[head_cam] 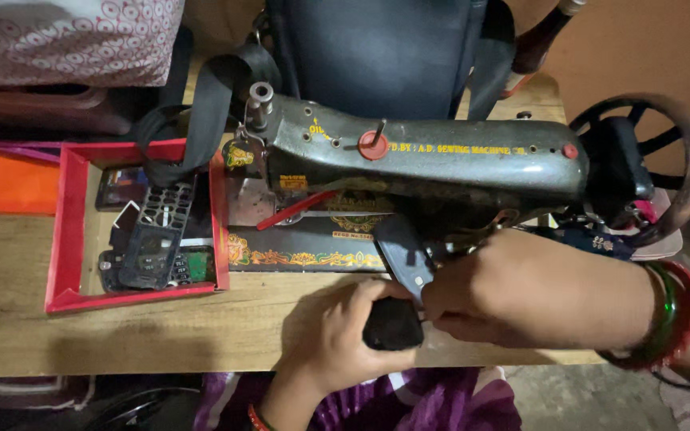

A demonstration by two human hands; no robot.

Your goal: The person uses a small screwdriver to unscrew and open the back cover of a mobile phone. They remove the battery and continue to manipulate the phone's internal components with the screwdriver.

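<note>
My left hand [343, 335] grips a small black object [393, 323] at the front edge of the wooden table [121, 319]. My right hand [505, 291], with red and green bangles at the wrist, pinches a dark flat tool or cover [401, 254] that rises from the black object toward the sewing machine. Both hands meet just in front of the old black sewing machine [441, 160]; what exactly sits between the fingers is partly hidden.
A red tray [65, 231] at the left holds several phone parts, a keypad frame [157, 231] and a green circuit board [197, 263]. The machine's hand wheel [680, 160] is at right. A black strap [201, 112], a dark bag [377, 48] and patterned cloth [65, 40] lie behind.
</note>
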